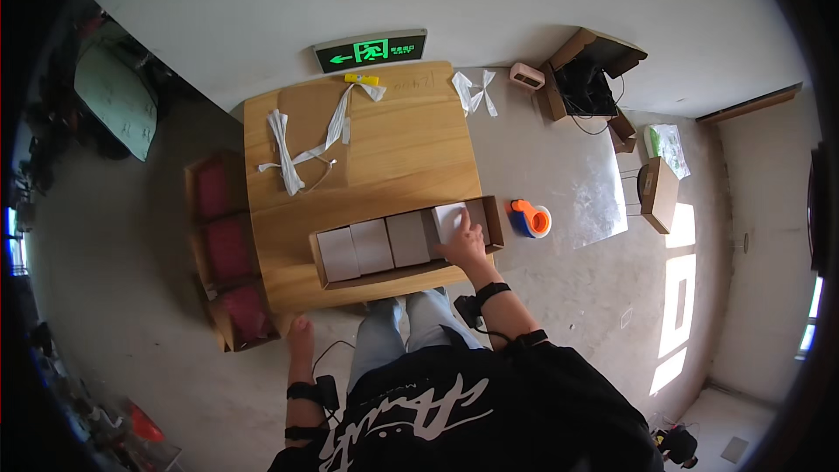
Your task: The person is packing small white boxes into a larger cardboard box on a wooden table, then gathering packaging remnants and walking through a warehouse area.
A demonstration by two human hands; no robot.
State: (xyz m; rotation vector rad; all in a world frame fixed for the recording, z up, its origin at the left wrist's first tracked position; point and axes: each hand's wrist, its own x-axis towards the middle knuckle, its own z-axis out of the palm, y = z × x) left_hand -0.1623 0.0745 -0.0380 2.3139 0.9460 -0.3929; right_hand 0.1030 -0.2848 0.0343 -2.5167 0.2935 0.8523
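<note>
Wooden surface (398,149) up front, and the right hand (468,247) touches a white box (447,222) inside the long cardboard carton (498,223), toward its right end; whether the grip pinches, I can't tell! Left hand (300,332), grip unreadable, hangs lower-left of the carton; tape dispenser (521,219), right of the carton.

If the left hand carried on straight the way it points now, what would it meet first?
The left hand would probably meet the near edge of the wooden table, by its left corner; with height unclear, it might pass under or over.
</note>
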